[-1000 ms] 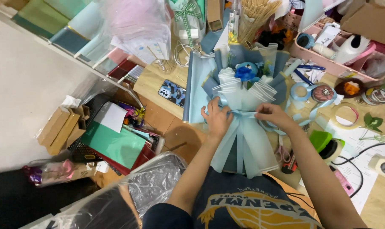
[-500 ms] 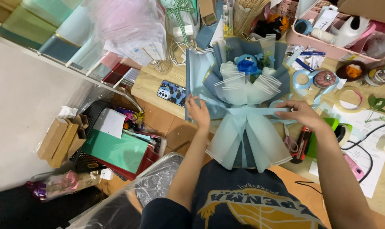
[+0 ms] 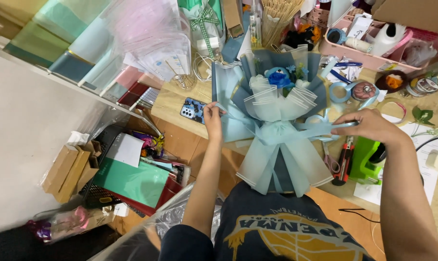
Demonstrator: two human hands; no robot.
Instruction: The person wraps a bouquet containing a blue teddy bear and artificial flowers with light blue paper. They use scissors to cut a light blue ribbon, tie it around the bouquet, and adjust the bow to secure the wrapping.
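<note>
On the wooden surface (image 3: 173,99) stands a blue bouquet (image 3: 277,121). Left hand (image 3: 212,116) pinches one ribbon (image 3: 286,128) end, fingers closed. Right hand (image 3: 366,126) pinches the other end, pulled out sideways.

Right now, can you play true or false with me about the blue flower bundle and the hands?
1. Both hands pull a pale blue ribbon tied around the bouquet. True.
2. The left hand holds scissors. False: it pinches a ribbon end.
3. A phone lies on the table beside the left hand. True.
4. The bouquet wrapping is red. False: it is blue.
5. The right hand rests flat on the table. False: it is raised, pulling ribbon.
</note>
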